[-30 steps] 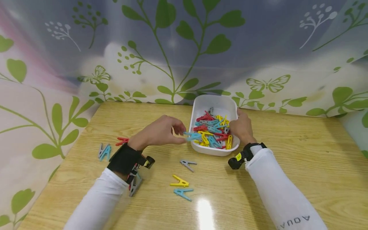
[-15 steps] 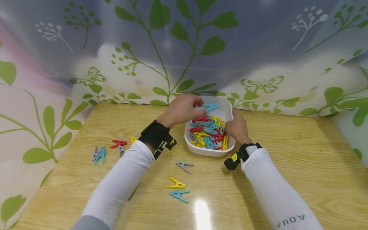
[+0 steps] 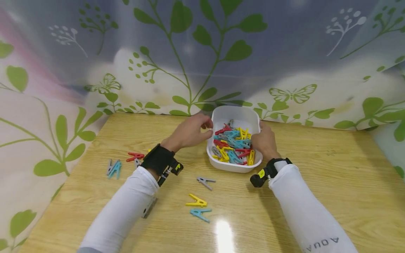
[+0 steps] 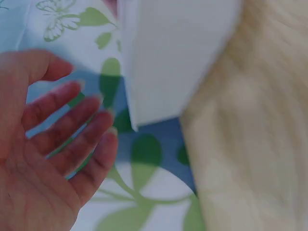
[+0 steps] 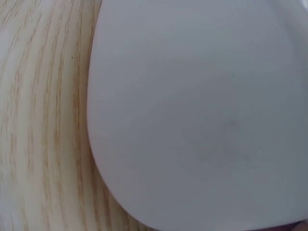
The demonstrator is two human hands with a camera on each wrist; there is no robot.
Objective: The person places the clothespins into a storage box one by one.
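A white plastic bin (image 3: 235,169) stands near the back of the table, holding a heap of red, yellow, blue and grey clothespins (image 3: 235,142). My left hand (image 3: 191,131) hovers just outside the bin's left rim. In the left wrist view its fingers (image 4: 79,122) are spread and loosely bent, with nothing in them, beside the bin's wall (image 4: 163,57). My right hand (image 3: 265,141) grips the bin's right rim; some of its fingers are hidden. Only the bin's white side (image 5: 192,115) and the table fill the right wrist view.
Loose on the table lie a grey clothespin (image 3: 206,182), a yellow clothespin (image 3: 197,201) and a blue clothespin (image 3: 200,214). More are at the left, including a red clothespin (image 3: 134,156), some partly covered by my left arm. A leaf-patterned cloth (image 3: 190,70) backs the table.
My left hand carried a light blue clothespin over the bin and released it there; now it is back at the left rim without it. My right hand has kept its hold on the bin.
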